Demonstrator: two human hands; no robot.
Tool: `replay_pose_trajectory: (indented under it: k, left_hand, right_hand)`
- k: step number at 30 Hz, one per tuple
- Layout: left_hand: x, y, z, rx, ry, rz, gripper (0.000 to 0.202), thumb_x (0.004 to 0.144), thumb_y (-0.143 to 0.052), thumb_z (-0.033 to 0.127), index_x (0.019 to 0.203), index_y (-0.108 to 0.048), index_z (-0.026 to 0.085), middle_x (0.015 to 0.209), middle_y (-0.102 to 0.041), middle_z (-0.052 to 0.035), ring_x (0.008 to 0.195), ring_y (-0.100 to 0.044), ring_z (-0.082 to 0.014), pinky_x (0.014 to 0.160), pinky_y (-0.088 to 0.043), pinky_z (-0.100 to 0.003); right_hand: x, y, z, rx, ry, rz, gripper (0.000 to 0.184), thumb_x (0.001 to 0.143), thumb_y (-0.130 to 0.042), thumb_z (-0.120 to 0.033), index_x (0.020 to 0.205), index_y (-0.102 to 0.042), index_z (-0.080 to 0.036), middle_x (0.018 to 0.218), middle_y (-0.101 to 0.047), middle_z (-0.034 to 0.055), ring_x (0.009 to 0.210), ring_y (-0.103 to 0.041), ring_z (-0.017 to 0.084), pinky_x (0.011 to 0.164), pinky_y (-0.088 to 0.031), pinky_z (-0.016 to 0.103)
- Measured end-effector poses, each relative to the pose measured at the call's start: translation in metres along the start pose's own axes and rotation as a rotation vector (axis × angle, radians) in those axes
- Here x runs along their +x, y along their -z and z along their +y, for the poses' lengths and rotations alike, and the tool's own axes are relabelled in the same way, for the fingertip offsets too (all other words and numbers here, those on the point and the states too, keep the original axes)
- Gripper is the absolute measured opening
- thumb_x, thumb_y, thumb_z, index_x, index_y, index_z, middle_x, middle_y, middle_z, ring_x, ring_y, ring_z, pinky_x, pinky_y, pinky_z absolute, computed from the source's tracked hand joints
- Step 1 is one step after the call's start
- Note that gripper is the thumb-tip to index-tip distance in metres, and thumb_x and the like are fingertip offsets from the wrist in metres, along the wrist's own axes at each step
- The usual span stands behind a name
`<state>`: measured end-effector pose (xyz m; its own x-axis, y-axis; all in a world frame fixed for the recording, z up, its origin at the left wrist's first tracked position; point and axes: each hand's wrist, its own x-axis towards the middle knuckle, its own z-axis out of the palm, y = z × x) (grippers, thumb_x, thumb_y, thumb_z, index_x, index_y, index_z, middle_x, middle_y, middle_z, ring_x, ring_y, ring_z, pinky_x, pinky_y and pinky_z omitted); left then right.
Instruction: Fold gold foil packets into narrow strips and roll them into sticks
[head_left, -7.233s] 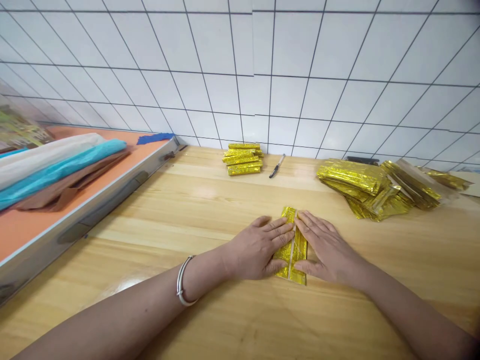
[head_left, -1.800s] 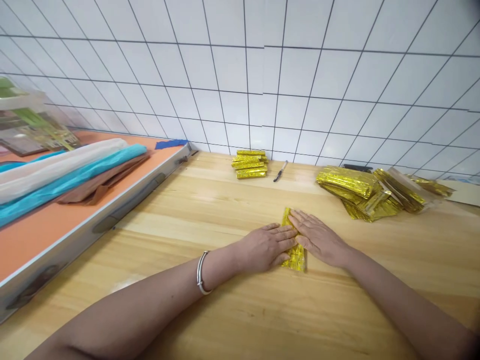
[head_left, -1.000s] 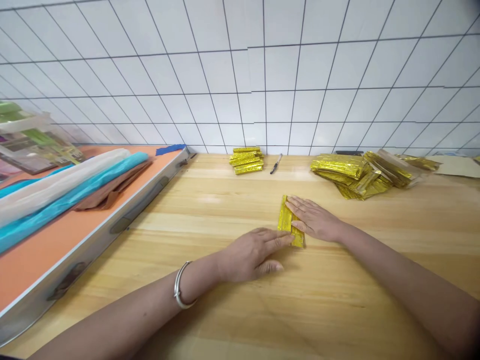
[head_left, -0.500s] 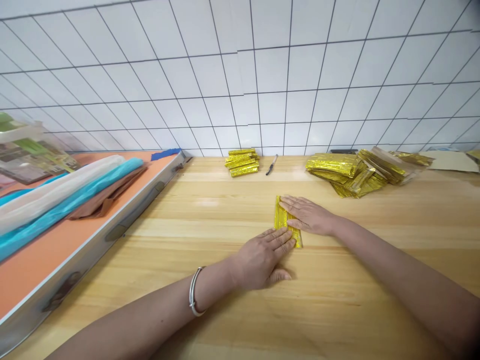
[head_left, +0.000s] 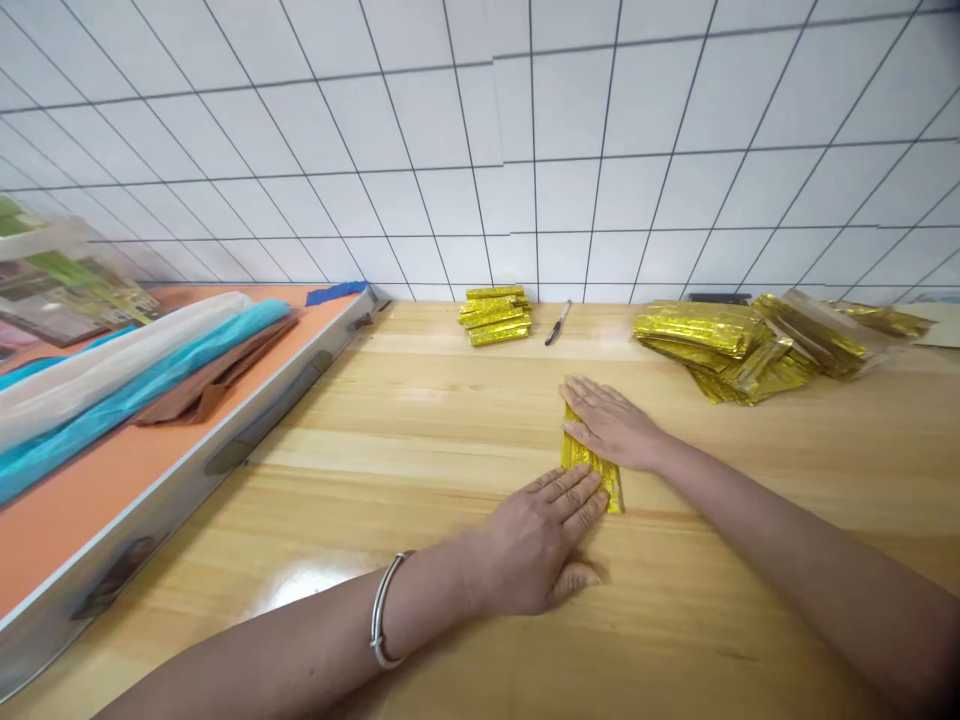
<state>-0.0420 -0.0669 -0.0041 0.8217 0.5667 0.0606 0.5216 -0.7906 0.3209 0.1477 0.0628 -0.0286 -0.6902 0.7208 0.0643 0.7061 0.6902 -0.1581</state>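
A folded piece of shiny gold foil (head_left: 581, 452) lies flat on the wooden table (head_left: 420, 440). My left hand (head_left: 536, 540) presses its outstretched fingers on the near end, thumb apart and resting on the wood. Across the far end lies my right hand (head_left: 611, 422), flat with fingers extended, covering much of that part. Neither hand grips the foil. Behind them, near the wall, sits a small pile of folded gold foil strips (head_left: 495, 316). A larger heap of gold foil pieces (head_left: 720, 345) lies at the back right.
A pen (head_left: 558, 324) lies between the two piles. To the left stands an orange-topped case (head_left: 150, 465) with metal edges, bearing rolled blue and white material (head_left: 135, 390) and brown cloth (head_left: 217, 375). A tiled wall (head_left: 450, 130) bounds the table at the back.
My head view has shifted a little, so the scene sits differently. My right hand has slid toward the foil's far end and covers its top edge. My left hand stays on the near end.
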Motion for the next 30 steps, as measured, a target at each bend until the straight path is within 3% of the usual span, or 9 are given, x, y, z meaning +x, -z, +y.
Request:
replay_pose_trajectory:
  k: [10,14,18,22,26,30]
  left_hand:
    - [0.002,0.005,-0.001,-0.019,0.04,-0.068,0.068,0.092,-0.031,0.054,0.143,-0.027,0.009,0.152,-0.02,-0.0149,0.142,-0.012,-0.029,0.118,-0.015,-0.044]
    - [0.002,0.004,-0.002,-0.009,0.038,-0.056,0.068,0.092,-0.033,0.054,0.143,-0.027,0.009,0.151,-0.021,-0.0153,0.142,-0.013,-0.0291,0.117,-0.016,-0.044]
    - [0.002,0.001,-0.002,0.008,0.037,-0.056,0.07,0.092,-0.032,0.055,0.144,-0.026,0.008,0.151,-0.021,-0.0157,0.142,-0.013,-0.029,0.118,-0.015,-0.043]
    - [0.002,0.0,-0.002,0.019,0.028,-0.035,0.069,0.092,-0.033,0.055,0.143,-0.028,0.009,0.151,-0.022,-0.015,0.142,-0.013,-0.0287,0.117,-0.016,-0.044]
    - [0.001,0.001,-0.002,0.028,0.025,-0.036,0.069,0.092,-0.032,0.054,0.143,-0.028,0.008,0.151,-0.02,-0.0151,0.142,-0.013,-0.0286,0.118,-0.015,-0.043]
    - [0.0,0.0,-0.002,0.024,0.028,-0.041,0.069,0.093,-0.031,0.054,0.143,-0.027,0.008,0.151,-0.02,-0.0161,0.142,-0.011,-0.0285,0.118,-0.014,-0.043]
  right_hand:
    - [0.049,0.001,0.033,-0.046,0.03,0.026,0.066,0.092,-0.02,-0.056,0.146,-0.027,-0.017,0.154,-0.019,0.0097,0.141,-0.016,0.026,0.113,-0.016,0.046]
    - [0.053,0.004,0.039,-0.026,0.031,0.106,0.066,0.093,-0.024,-0.054,0.142,-0.034,-0.011,0.151,-0.027,0.0136,0.14,-0.02,0.026,0.112,-0.019,0.045]
    - [0.029,0.013,0.032,0.079,0.001,0.24,0.058,0.095,-0.024,-0.045,0.138,-0.041,-0.01,0.144,-0.04,0.0131,0.137,-0.027,0.024,0.113,-0.023,0.043]
    - [-0.012,0.018,0.013,0.15,-0.003,0.297,0.049,0.095,-0.03,-0.038,0.137,-0.042,-0.015,0.143,-0.043,0.0106,0.136,-0.03,0.023,0.112,-0.026,0.046]
    - [-0.035,0.013,-0.004,0.117,0.062,0.153,0.051,0.094,-0.032,-0.035,0.141,-0.036,-0.013,0.148,-0.034,0.0109,0.138,-0.025,0.022,0.113,-0.025,0.044]
    - [-0.037,0.008,-0.007,0.039,0.057,0.024,0.055,0.095,-0.029,-0.037,0.144,-0.03,-0.013,0.152,-0.025,0.0117,0.14,-0.021,0.024,0.113,-0.024,0.047]
